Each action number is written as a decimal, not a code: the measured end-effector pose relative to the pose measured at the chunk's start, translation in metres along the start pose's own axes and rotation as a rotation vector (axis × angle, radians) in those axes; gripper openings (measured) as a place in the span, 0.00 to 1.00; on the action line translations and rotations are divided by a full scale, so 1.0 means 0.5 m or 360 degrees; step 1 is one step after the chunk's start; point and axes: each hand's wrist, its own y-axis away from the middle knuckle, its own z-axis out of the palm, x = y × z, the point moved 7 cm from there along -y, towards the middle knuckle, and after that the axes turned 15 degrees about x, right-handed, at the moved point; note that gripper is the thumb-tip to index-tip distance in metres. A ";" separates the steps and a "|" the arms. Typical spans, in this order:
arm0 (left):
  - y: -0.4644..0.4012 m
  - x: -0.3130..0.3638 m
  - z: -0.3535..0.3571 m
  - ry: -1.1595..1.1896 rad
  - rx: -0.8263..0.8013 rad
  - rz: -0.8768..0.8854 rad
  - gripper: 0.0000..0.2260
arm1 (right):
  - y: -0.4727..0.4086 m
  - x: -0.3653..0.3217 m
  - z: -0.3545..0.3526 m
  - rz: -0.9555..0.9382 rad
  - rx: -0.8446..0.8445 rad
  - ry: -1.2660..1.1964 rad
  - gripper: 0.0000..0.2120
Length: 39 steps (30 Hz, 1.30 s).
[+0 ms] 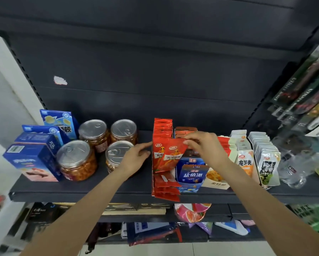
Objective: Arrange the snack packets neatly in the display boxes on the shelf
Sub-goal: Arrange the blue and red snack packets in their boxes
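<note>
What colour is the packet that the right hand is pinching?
Red, with an orange figure and white writing: the packet pinched by the right hand, seen in the head view.

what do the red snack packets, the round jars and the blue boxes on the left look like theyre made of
Red snack packets: seemingly thin glossy plastic film; they catch the light and the front one, pinched by the right hand, tilts limply.
Round jars: clear plastic walls, it seems, showing orange contents; silvery lids look like metal with pull tabs.
Blue boxes: probably printed cardboard, with sharp folded edges and a slight sheen.
</note>
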 end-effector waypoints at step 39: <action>0.096 0.055 0.044 -0.0421 -0.0400 0.0367 0.11 | 0.104 0.084 0.063 -0.0016 -0.0457 0.0420 0.26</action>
